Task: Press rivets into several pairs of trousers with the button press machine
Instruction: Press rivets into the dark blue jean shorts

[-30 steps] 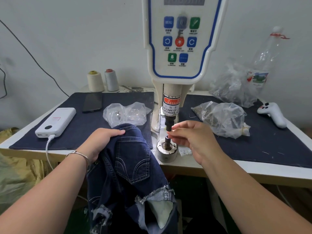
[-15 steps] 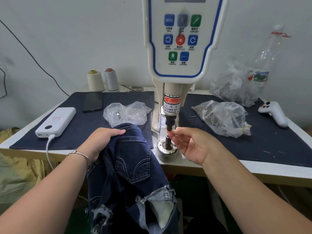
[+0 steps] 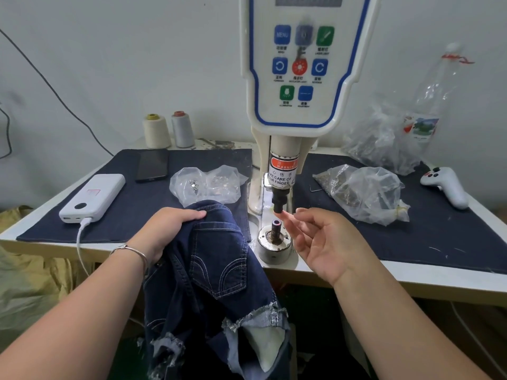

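Observation:
The white button press machine (image 3: pixel 301 78) stands at the middle of the table, its black upper punch (image 3: pixel 280 200) above a round lower die (image 3: pixel 275 242) with a small post. My left hand (image 3: pixel 167 229) grips the waistband of dark blue denim trousers (image 3: pixel 216 275), which hang over the table's front edge just left of the die. My right hand (image 3: pixel 323 242) is palm up beside the die, fingers relaxed; a fingertip touches the underside of the punch. I cannot see a rivet in it.
Clear bags of metal parts lie left (image 3: pixel 205 185) and right (image 3: pixel 365 193) of the machine, another bag (image 3: pixel 384 141) at the back right. A power bank (image 3: pixel 93 197), a phone (image 3: pixel 152 165), thread cones (image 3: pixel 167 130), a white controller (image 3: pixel 447 189) and a bottle (image 3: pixel 430 100) share the table.
My right hand has turned from palm down over the lower die to palm up and drawn slightly right, uncovering the die's post. My left hand and the trousers stay put.

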A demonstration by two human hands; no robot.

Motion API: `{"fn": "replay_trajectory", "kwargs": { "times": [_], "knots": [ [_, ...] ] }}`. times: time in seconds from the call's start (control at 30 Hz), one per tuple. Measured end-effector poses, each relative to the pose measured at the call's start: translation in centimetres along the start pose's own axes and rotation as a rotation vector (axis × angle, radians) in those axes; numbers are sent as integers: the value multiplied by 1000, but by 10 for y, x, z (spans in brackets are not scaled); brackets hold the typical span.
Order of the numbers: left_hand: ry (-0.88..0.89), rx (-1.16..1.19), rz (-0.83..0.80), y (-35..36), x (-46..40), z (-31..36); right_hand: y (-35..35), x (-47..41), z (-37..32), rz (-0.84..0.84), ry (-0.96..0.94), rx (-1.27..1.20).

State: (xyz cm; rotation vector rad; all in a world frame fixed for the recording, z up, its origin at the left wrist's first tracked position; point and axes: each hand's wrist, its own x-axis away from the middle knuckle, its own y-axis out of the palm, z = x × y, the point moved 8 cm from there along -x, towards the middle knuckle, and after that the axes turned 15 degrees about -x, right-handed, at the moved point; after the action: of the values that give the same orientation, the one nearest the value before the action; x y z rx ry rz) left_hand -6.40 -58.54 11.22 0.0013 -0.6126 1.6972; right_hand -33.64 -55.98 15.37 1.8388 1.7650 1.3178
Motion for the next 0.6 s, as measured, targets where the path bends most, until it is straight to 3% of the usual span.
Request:
{"fn": "replay_trajectory", "kwargs": {
  "times": [0.13,0.27,0.37,0.6],
  "knots": [
    [17,13,-1,-1,-2,-1,0,35,-8,5,-385,237],
    [28,15,-19,-3,-1,0,68,61,28,-347,-594,677],
    [66,25,-13,-3,0,4,126,28,46,-399,-754,1085],
    [70,-9,13,-7,-1,4,193,-122,82,-207,-641,2043]
  ]
}}
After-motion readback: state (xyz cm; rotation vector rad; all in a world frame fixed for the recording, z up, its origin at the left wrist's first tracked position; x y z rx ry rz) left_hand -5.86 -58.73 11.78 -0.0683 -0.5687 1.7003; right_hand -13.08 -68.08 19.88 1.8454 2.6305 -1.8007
